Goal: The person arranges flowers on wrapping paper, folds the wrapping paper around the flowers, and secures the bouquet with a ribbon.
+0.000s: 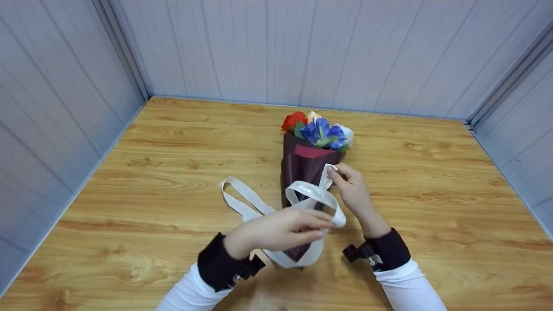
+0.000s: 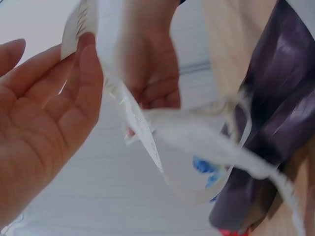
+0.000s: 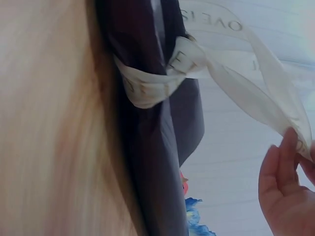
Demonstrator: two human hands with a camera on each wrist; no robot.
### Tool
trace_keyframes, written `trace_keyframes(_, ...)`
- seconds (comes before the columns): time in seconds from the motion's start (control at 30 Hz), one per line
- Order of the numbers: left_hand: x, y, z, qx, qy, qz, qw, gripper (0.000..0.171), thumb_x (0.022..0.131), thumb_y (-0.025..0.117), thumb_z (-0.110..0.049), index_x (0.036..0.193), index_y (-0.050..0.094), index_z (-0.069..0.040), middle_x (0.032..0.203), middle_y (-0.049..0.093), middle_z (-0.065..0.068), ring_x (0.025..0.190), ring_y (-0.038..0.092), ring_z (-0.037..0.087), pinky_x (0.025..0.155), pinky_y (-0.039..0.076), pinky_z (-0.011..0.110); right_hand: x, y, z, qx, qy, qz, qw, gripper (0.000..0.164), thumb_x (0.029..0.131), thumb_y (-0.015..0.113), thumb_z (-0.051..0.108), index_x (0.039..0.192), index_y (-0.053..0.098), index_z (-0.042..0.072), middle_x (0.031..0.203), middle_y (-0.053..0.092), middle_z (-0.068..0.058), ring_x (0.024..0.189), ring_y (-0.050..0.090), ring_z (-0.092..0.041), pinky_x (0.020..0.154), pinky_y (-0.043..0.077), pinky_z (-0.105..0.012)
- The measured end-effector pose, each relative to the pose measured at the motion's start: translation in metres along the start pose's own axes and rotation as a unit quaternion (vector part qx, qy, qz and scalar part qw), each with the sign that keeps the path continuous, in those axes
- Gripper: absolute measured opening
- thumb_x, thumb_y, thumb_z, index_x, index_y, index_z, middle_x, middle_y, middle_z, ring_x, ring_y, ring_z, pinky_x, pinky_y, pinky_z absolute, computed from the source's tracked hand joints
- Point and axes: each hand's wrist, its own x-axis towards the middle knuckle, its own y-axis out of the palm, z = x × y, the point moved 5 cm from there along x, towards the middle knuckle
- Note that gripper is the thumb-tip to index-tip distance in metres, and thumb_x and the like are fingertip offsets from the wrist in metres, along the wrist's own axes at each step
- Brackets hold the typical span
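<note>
A bouquet in dark purple wrapping paper lies on the table, its flowers pointing away from me. A white ribbon with gold lettering goes round the wrap and crosses in a knot. My right hand, beside the wrap, pinches one ribbon length between thumb and fingertips. Over the lower wrap reaches my left hand, fingers extended and thumb apart. A ribbon loop runs over its fingertips in the left wrist view. Another loop of ribbon spreads left of the bouquet.
The bouquet stands on a wood-grain table. Pale panelled walls enclose its back and both sides. Black wrist straps with small cameras sit on both forearms. A ribbon stretch hangs around the bouquet's lower tip.
</note>
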Motion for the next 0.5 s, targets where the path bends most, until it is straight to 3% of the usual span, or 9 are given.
trace_keyframes(0.13,0.005,0.02,0.006,0.031,-0.025,0.081,0.9959,0.037,0.101,0.046,-0.02,0.132,0.055,-0.002,0.138,0.052,0.009,0.129,0.047,0.014,0.106,0.035,0.021,0.001,-0.002,0.001,-0.005,-0.01,0.009,1.0,0.019,0.093,0.054,0.002,0.081,0.062,-0.011,0.069,0.047,0.008,0.065,0.044,-0.003,0.061,0.037,-0.017)
trace_keyframes(0.27,0.005,0.032,0.013,0.073,-0.064,0.135,0.986,0.037,0.1,0.047,-0.026,0.127,0.06,-0.004,0.129,0.06,0.006,0.114,0.057,0.009,0.098,0.042,0.02,0.002,-0.002,0.0,0.009,-0.003,0.018,1.0,0.018,0.093,0.054,0.0,0.082,0.062,-0.012,0.07,0.05,0.008,0.067,0.048,-0.002,0.062,0.041,-0.017)
trace_keyframes(0.37,0.008,0.041,0.017,0.09,-0.075,0.152,0.9813,0.035,0.1,0.047,-0.028,0.119,0.066,-0.006,0.112,0.067,0.003,0.095,0.061,0.007,0.085,0.046,0.018,0.002,-0.003,0.001,0.017,-0.003,0.019,1.0,0.016,0.092,0.054,-0.002,0.083,0.062,-0.013,0.073,0.052,0.008,0.071,0.049,-0.001,0.065,0.042,-0.017)
trace_keyframes(0.5,0.018,0.055,0.022,0.091,-0.102,0.15,0.9792,0.037,0.099,0.047,-0.033,0.117,0.067,-0.008,0.109,0.07,0.0,0.097,0.063,0.006,0.084,0.047,0.018,0.002,-0.005,0.003,0.016,-0.009,0.022,1.0,0.016,0.091,0.054,-0.003,0.084,0.062,-0.014,0.076,0.053,0.008,0.074,0.049,-0.001,0.068,0.041,-0.016)
